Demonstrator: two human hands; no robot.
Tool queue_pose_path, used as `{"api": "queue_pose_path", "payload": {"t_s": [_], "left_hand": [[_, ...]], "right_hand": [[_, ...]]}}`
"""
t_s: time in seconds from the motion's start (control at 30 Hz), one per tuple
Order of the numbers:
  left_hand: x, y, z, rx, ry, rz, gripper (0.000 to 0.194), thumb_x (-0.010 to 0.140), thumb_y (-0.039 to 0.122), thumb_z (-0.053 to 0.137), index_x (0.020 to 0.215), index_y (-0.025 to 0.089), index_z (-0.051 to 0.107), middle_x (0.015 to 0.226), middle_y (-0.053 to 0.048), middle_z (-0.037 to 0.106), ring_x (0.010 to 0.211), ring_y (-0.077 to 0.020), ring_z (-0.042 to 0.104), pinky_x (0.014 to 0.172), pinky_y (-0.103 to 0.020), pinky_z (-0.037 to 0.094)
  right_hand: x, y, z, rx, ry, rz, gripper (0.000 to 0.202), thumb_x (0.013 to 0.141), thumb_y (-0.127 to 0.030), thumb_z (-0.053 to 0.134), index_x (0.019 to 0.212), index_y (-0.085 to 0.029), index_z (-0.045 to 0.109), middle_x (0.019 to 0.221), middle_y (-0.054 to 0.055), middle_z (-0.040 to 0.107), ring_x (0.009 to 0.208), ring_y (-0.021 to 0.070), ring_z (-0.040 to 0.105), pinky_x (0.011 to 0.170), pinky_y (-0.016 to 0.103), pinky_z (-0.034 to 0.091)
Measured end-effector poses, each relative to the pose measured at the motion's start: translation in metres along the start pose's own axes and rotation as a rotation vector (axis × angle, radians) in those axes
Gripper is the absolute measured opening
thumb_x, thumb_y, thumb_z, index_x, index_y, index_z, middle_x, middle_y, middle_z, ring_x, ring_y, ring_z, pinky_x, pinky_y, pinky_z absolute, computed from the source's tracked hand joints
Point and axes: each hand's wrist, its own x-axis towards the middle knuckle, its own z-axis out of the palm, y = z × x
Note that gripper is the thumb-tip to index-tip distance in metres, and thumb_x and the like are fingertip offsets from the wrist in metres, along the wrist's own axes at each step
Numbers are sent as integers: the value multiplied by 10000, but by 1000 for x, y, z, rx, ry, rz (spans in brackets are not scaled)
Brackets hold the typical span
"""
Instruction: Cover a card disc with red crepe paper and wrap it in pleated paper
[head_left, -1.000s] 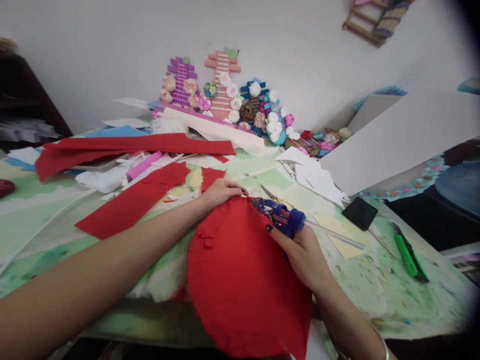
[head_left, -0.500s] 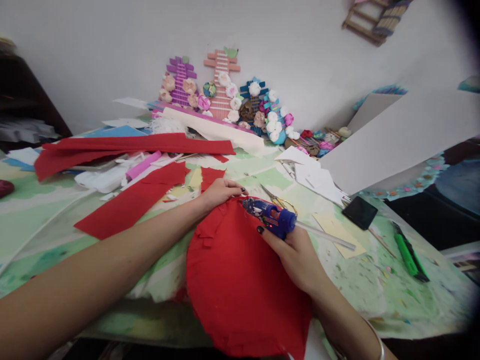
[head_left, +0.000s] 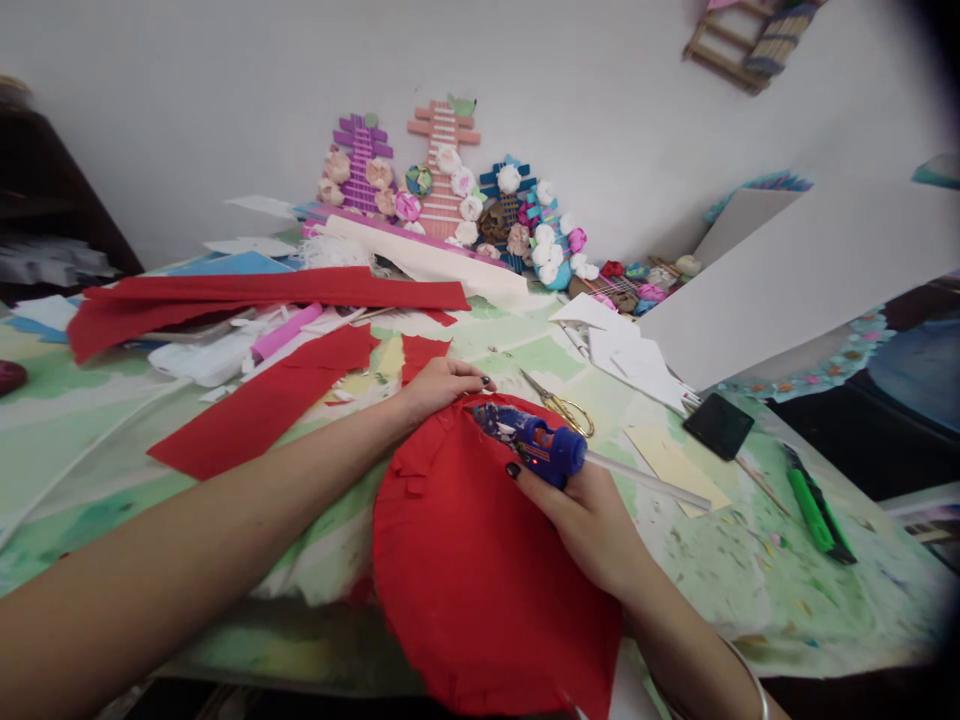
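Note:
My right hand (head_left: 581,505) is wrapped round a blue hot glue gun (head_left: 536,440), with a clear glue stick (head_left: 652,480) coming out of its back end. The gun's nozzle points left, at the upper edge of a round red piece (head_left: 487,560) covered in crepe paper. At that same far edge, my left hand (head_left: 442,388) pinches the red paper between thumb and fingers. The red piece leans over the table's front edge, its rim overlaid with folded paper. Just beyond the gun lie gold-handled scissors (head_left: 559,403).
Red crepe strips (head_left: 262,400) and a long red fold (head_left: 285,290) lie on the left. To the right are a green box cutter (head_left: 817,510), a dark phone-like slab (head_left: 720,425), yellow paper (head_left: 667,460) and a large white board (head_left: 787,290). Flowered crafts (head_left: 442,180) stand against the wall.
The glue gun and my right hand have shifted slightly left and down along the red edge, uncovering more of the scissors' handles. My left hand keeps its place.

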Motion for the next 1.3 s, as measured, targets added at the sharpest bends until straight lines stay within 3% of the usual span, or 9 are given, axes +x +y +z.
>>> {"api": "queue_pose_path", "payload": {"t_s": [0.23,0.33,0.5,0.73,0.87,0.93,1.03,1.13,1.3], "left_hand": [[-10,7,1,-8,11,-88,118,726,154,617,724,135,734,570,0,643,496,-87,513,501,-187,383],[-16,10,1,-19,-11,-124,97,732,164,635,709,133,723,582,-8,645,511,-93,530,517,-191,402],[-18,12,-7,-56,-89,-150,79,705,186,686,746,130,724,716,-59,705,623,-135,621,618,-236,473],[-17,13,-24,-11,-218,-158,118,677,205,733,777,144,743,689,-49,693,582,-108,591,542,-199,438],[-15,11,-24,-16,-173,-144,144,675,225,757,777,124,738,698,-54,689,581,-97,580,533,-192,417],[-15,10,-23,-30,-174,-160,167,669,224,766,793,117,735,727,-66,698,615,-110,603,578,-207,443],[-17,12,-21,-43,-169,-175,184,669,220,771,817,116,734,768,-76,709,648,-120,621,619,-221,460],[-21,16,-18,-53,-151,-174,160,682,197,763,818,118,733,735,-57,701,599,-94,592,575,-202,436],[-27,21,-10,-101,-132,-214,126,716,156,725,838,125,723,738,-52,704,595,-99,604,563,-199,447]], "right_hand": [[-6,8,-15,20,280,60,310,816,-464,590,936,-186,655,850,47,699,759,222,612,659,320,463],[-10,17,-33,-73,425,104,332,816,-512,569,753,-190,621,652,40,647,601,197,579,564,307,428],[-1,44,-81,-645,641,202,283,788,-487,564,805,-205,569,556,27,559,519,209,529,514,312,360],[18,87,-128,-1094,221,310,191,789,-341,538,678,-195,592,701,156,608,653,277,600,548,347,378],[27,60,-117,-1179,278,278,245,779,-309,530,905,-163,681,996,243,622,911,409,583,659,466,413],[40,34,-100,-1027,332,32,255,785,-225,511,969,-170,680,1067,198,627,951,346,582,762,474,427],[69,3,-68,-502,5,-365,234,813,-207,479,954,-213,667,1021,76,667,950,211,603,845,358,450],[100,-1,-40,-260,-102,-300,221,838,-225,450,885,-180,661,903,58,693,863,175,623,802,317,463],[123,22,-18,92,-261,-30,269,840,-349,497,793,-155,677,759,45,689,649,133,598,581,240,441]]}}
